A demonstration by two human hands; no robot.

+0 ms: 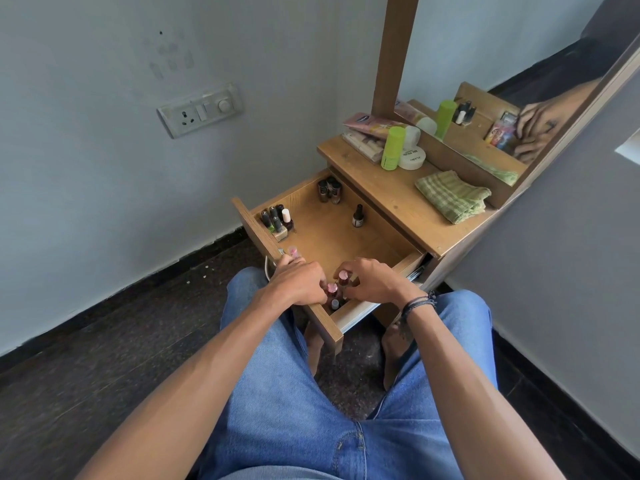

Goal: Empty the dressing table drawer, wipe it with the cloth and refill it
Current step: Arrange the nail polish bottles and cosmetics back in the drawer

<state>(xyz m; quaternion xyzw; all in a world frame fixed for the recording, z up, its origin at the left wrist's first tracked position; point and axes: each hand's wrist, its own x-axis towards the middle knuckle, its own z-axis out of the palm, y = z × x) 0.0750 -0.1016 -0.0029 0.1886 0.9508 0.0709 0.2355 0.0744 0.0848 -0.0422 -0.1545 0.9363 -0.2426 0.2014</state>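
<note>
The wooden drawer [346, 237] of the dressing table stands pulled out toward my knees. Both hands are in its near corner. My left hand [298, 282] curls around small nail polish bottles; a pink-capped one [293, 251] pokes out above its fingers. My right hand [370, 280] pinches a dark red bottle with a pink cap [343, 277]. Two more bottles [333, 296] stand between the hands. Further in are a cluster of bottles [277, 220] at the left wall, another group [329, 190] at the back, and a lone dark bottle [357, 215]. The folded green checked cloth [452, 195] lies on the tabletop.
On the tabletop [391, 195] stand a green cylinder container [393, 148], a white round jar [412, 157] and flat packets [367, 133]. A mirror [502, 81] leans behind. A wall socket [201, 110] is on the left wall. My knees in jeans sit under the drawer.
</note>
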